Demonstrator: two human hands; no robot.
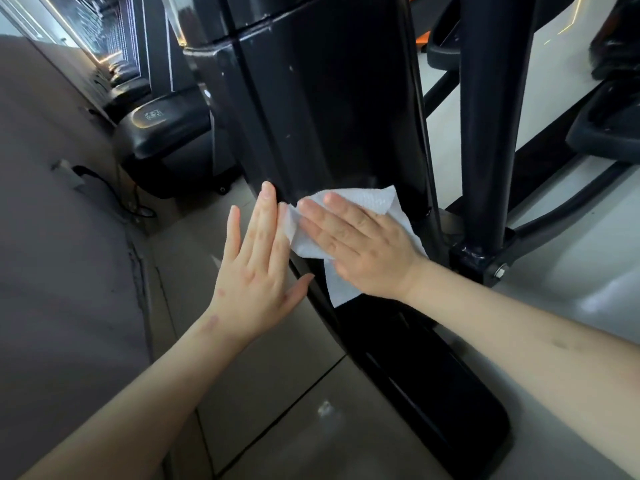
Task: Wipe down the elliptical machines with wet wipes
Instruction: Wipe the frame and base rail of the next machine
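The glossy black housing of the elliptical machine [329, 109] fills the middle of the view, dotted with small pale specks. A white wet wipe [367, 202] lies flat against its lower part. My right hand [360, 244] presses the wipe onto the housing with flat, extended fingers. My left hand [256, 265] rests flat on the housing's left edge beside the wipe, fingers straight and slightly apart, holding nothing; its fingertips touch the wipe's left corner.
A black upright post [485, 133] and pedal arms [606, 133] stand to the right. More black machines [166, 129] line up at the back left. A cable and plug [104, 188] lie along the grey wall on the left. Pale floor tiles [277, 393] lie below.
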